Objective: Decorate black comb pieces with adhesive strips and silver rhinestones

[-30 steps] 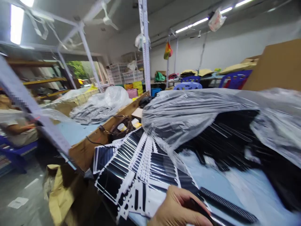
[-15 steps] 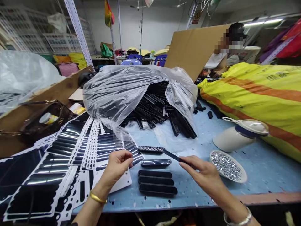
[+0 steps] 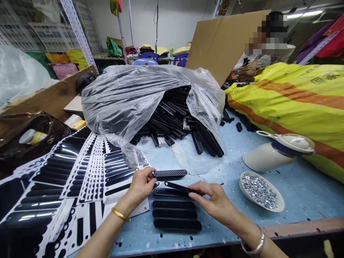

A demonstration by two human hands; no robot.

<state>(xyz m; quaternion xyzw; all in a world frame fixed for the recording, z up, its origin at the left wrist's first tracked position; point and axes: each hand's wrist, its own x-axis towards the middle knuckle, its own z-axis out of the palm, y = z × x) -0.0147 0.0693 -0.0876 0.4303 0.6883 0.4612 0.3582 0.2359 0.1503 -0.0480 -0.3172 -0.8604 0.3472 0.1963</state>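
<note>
Two hands (image 3: 140,185) reach over a blue table (image 3: 303,193) (the right pinches a thin black strip (image 3: 176,186)).

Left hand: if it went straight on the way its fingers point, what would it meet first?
The left hand would probably meet the patterned black strip first, though whether they already touch is unclear.

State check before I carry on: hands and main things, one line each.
Left hand, at the textured piece's left end; grip unclear.
Right hand, closed on a thin black strip.
Textured piece, lying pattern up.
Three black pieces, lying side by side.
Plastic bag, open in front, loose pieces exposed.
Bowl, holding shiny bits.
White container, lid-like cover on top.
Sheets, spread, overlapping.
Handbag, open, bottle showing.
</note>
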